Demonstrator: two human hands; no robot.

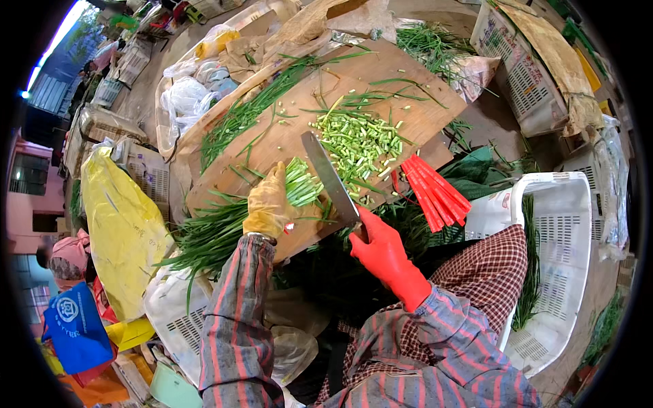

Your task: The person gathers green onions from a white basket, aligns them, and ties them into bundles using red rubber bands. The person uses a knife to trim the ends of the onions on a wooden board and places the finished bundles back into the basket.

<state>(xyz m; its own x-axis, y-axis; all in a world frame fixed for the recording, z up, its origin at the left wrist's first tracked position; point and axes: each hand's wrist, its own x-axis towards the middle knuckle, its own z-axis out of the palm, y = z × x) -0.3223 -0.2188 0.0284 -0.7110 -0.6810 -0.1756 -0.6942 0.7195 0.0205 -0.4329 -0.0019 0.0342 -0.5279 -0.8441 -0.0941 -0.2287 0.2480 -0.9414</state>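
My left hand (267,201), in a yellowed glove, grips a bundle of long green leafy stalks (214,232). The pale cut ends (302,184) of the bundle stick out past my fingers over the wooden board (428,117). In a red rubber glove, my right hand (385,252) holds a broad-bladed knife (329,176) by its handle. The blade points away from me, between the bundle and a heap of short chopped stem pieces (362,140). Loose green stalks (255,115) lie along the board's far left side.
Red printed strips (433,194) hang over the board's right edge. A white plastic crate (556,265) with green stalks stands at my right, another crate (183,311) at lower left. Plastic bags (189,99) fill a tub beyond the board. A person (69,260) is at far left.
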